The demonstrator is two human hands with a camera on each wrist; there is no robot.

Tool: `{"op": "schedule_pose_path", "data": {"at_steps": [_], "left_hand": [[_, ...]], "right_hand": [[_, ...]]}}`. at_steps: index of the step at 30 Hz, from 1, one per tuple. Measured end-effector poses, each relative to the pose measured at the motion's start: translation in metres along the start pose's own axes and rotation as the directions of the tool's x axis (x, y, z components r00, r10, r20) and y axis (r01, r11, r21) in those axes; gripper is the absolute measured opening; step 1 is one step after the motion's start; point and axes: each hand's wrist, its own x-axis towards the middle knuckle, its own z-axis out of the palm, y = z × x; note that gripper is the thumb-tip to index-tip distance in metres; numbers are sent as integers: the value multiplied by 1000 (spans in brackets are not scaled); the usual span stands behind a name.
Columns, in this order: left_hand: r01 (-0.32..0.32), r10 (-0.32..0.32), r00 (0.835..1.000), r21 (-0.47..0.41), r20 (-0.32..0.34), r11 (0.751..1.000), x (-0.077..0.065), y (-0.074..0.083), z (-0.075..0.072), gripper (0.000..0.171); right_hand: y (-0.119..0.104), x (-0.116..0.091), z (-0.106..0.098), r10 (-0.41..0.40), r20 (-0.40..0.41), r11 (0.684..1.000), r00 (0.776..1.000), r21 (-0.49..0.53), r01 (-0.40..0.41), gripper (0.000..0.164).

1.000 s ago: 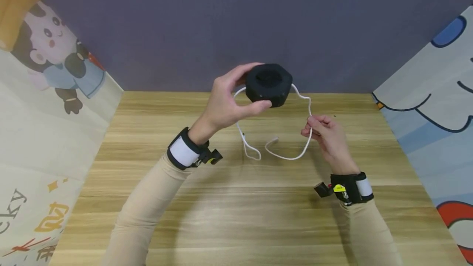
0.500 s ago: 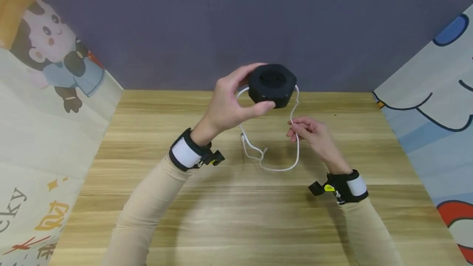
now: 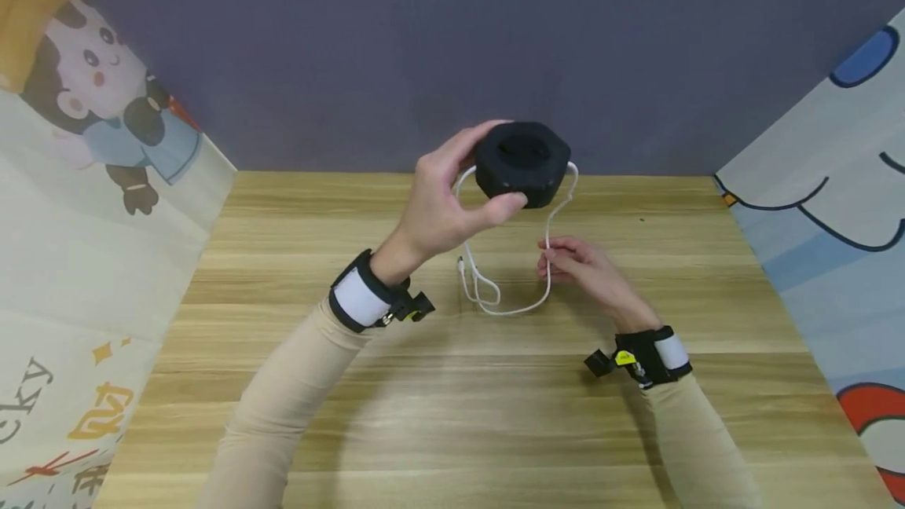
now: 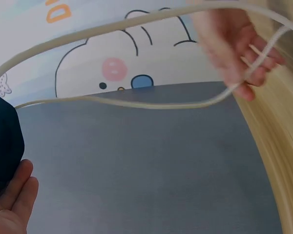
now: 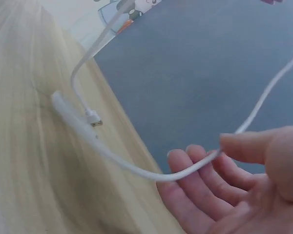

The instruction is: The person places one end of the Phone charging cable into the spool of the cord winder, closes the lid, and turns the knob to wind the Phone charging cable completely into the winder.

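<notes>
High over the table, my left hand [image 3: 445, 206] grips a black hexagonal block [image 3: 523, 163] with a round recess in its top. Thumb and fingers lie on opposite sides of it. A white USB cable [image 5: 136, 170] comes out at both sides of the block and hangs in a loop below. My right hand [image 3: 583, 269] pinches this cable lower down, between thumb and forefinger, while the other fingers lie loosely curled under it. The cable's USB plug [image 5: 94, 118] dangles free on the left side of the loop. My left palm hides part of the block.
The wooden table [image 3: 438, 430] stretches below both hands. A dark grey wall [image 3: 353, 61] stands at its back edge. Printed cartoon panels flank it, one on the left [image 3: 78, 258] and one on the right [image 3: 799, 203]. Each wrist wears a strapped camera.
My right hand has moved left and slightly toward me with the cable, narrowing the loop. The loose plug end has shifted left. My left hand and the block have moved slightly right.
</notes>
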Motion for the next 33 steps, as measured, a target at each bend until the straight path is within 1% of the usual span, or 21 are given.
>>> {"op": "schedule_pose_path", "data": {"at_steps": [2, 4, 6, 8, 10, 13, 17, 20, 21, 23, 25, 26, 29, 30, 32, 33], "left_hand": [[2, -2, 1000, -6, -14, 1000, 0, 0, 0, 65], [2, -3, 1000, -11, -29, 1000, 0, 0, 0, 66], [-2, 1, 999, -13, -39, 1000, 0, 1, 0, 66], [-6, 5, 999, -16, -46, 1000, 1, 1, 0, 67], [-6, 5, 999, -20, -50, 1000, 1, 1, -1, 67], [-1, 0, 999, -22, -43, 1000, 0, 1, 0, 67], [7, -7, 999, -11, -35, 1000, -3, 1, 1, 66], [7, -8, 999, -3, -34, 1000, -4, 1, 2, 66], [8, -8, 999, -3, -34, 1000, -4, 1, 2, 66], [7, -7, 999, -6, -32, 1000, -4, 1, 3, 66], [9, -9, 1000, -10, -29, 1000, -4, 1, 3, 66], [11, -11, 1000, -11, -28, 1000, -4, 1, 3, 66], [14, -14, 999, -7, -28, 1000, -5, 1, 4, 66], [15, -15, 1000, -7, -28, 1000, -5, 1, 4, 66], [13, -13, 1000, -9, -23, 1000, -5, 1, 4, 66], [11, -11, 1000, -10, -21, 1000, -5, 1, 5, 66]], "right_hand": [[4, -1, 0, 12, 50, 999, 999, 39, -14, 37], [8, -3, 1, 40, 88, 997, 995, 62, -46, 33], [10, -4, 2, 89, 101, 992, 991, 76, -97, 33], [12, -4, 4, 141, 92, 987, 986, 70, -147, 36], [13, -4, 5, 178, 67, 983, 982, 35, -180, 40], [13, -4, 6, 209, -3, 978, 978, -8, -209, 42], [13, -3, 6, 183, -57, 982, 982, -34, -185, 37], [17, -2, 5, 129, -53, 989, 990, -71, -133, 34], [18, -1, 6, 110, -52, 989, 993, -93, -114, 33], [21, 0, 7, 62, -60, 983, 996, -169, -71, 31], [23, 1, 9, 18, -74, 964, 997, -262, -37, 29], [24, 2, 10, -5, -88, 946, 996, -323, -24, 28], [25, 4, 14, -71, -132, 859, 989, -513, -7, 20], [25, 5, 15, -92, -140, 823, 986, -569, -4, 18], [26, 6, 18, -127, -152, 764, 980, -645, -1, 14], [27, 7, 19, -143, -151, 742, 978, -670, 6, 12]]}}
